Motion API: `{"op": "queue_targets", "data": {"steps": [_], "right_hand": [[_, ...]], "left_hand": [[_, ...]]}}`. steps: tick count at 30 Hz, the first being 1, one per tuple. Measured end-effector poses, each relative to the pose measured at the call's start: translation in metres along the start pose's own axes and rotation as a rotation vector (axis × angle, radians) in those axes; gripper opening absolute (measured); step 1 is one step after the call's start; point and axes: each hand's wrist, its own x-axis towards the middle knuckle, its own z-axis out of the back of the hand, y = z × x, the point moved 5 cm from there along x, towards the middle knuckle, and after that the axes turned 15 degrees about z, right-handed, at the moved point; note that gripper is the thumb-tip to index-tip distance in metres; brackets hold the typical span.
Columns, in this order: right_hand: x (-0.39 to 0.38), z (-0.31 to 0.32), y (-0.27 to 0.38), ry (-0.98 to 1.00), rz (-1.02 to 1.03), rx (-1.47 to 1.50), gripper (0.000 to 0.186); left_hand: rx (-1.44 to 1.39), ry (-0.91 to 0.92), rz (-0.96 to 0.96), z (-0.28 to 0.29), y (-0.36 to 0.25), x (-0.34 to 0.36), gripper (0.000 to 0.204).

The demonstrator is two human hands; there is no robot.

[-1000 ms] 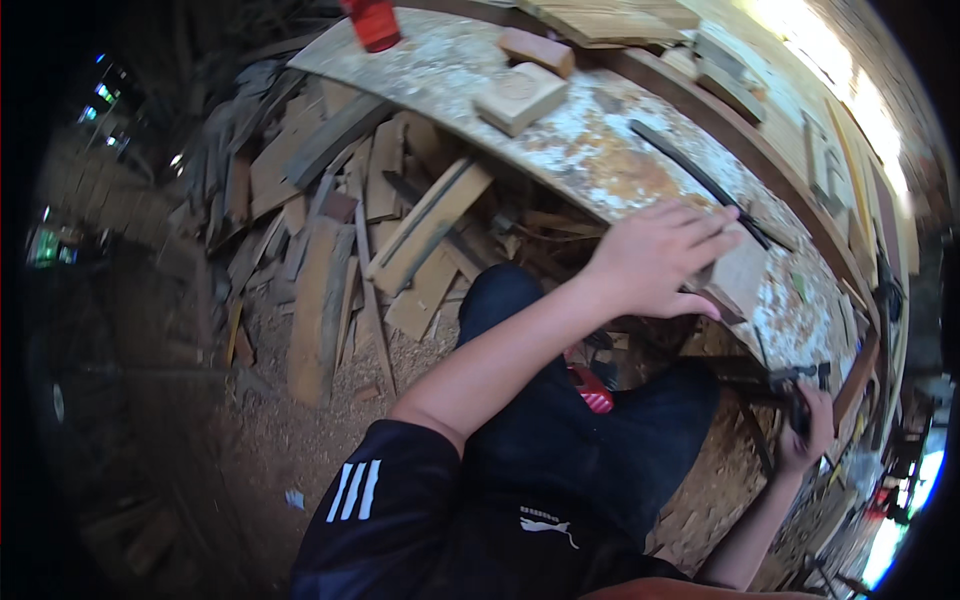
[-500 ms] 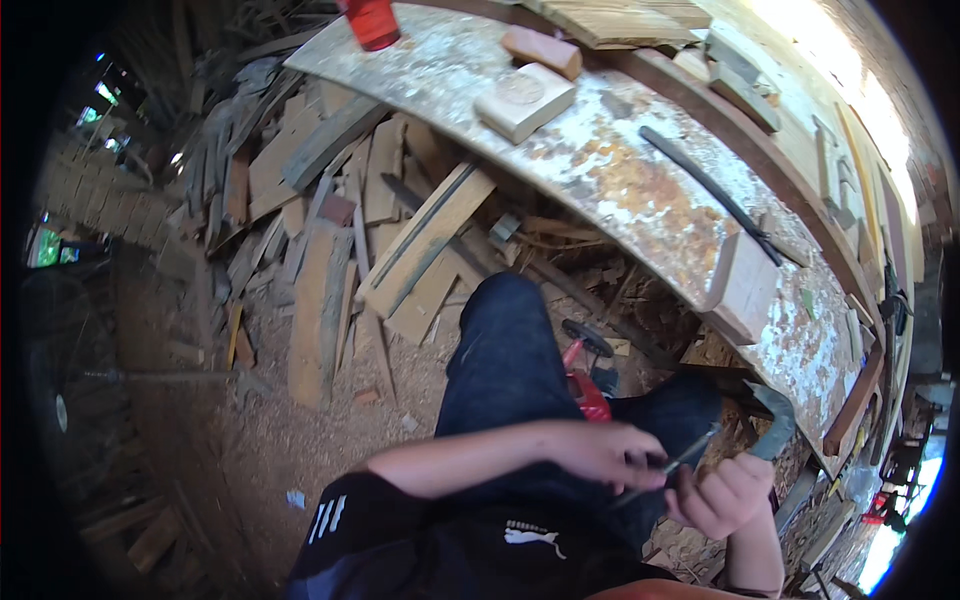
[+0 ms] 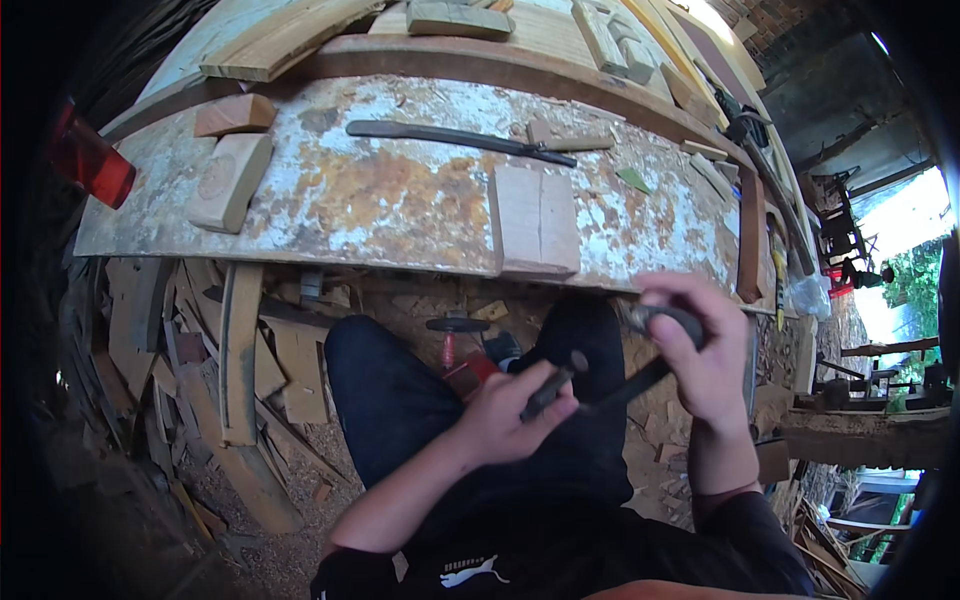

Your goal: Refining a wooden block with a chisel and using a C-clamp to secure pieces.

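Observation:
Above my lap, my left hand (image 3: 500, 418) is closed round a short dark metal rod (image 3: 546, 392) with a flat round end. My right hand (image 3: 712, 345) is raised to the right, near the bench's front edge, its fingers wrapped round a dark hooked tool (image 3: 642, 384). The tool's curved strip slants down toward the left hand; motion blurs it, so its exact kind is unclear. On the paint-stained workbench (image 3: 370, 205), a pale wooden block (image 3: 535, 222) with a crack stands beyond both hands. Behind it lies a long dark flat bar (image 3: 430, 133).
A carved wooden block (image 3: 231, 184), a reddish wood piece (image 3: 235, 116) and a red cup (image 3: 100, 165) are on the left. A raised beam (image 3: 450, 65) runs along the bench's back. Scrap boards (image 3: 240, 350) crowd the floor below, with a red object (image 3: 470, 378) between my knees.
My view has swung right, bringing the bench in front. My hands, close together before, are now apart; the right hand has risen with the hooked tool.

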Motion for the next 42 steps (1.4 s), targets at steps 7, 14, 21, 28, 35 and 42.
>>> {"op": "queue_targets", "data": {"steps": [7,14,21,28,35,42], "right_hand": [[0.014,-0.032,-0.003,0.101,0.152,-0.214,0.015],[0.014,-0.051,-0.005,0.070,0.337,-0.364,0.012],[0.001,-0.015,0.007,-0.174,0.127,-0.046,0.022],[0.001,-0.015,0.001,-0.258,0.067,0.134,0.027],[-0.011,-0.020,-0.001,-0.240,0.026,0.166,0.028],[-0.012,-0.012,-0.001,-0.245,0.026,0.071,0.027]], "left_hand": [[0.121,-0.247,-0.008,0.008,0.041,0.033,0.028],[-0.035,-0.372,-0.042,0.022,0.098,0.030,0.035],[-0.816,0.006,0.025,0.033,0.095,-0.030,0.034],[-0.840,-0.194,0.160,0.025,0.071,-0.036,0.038],[-1.491,0.405,0.082,0.020,0.126,-0.035,0.032],[0.421,-0.596,-0.163,0.052,0.040,-0.046,0.041]]}}
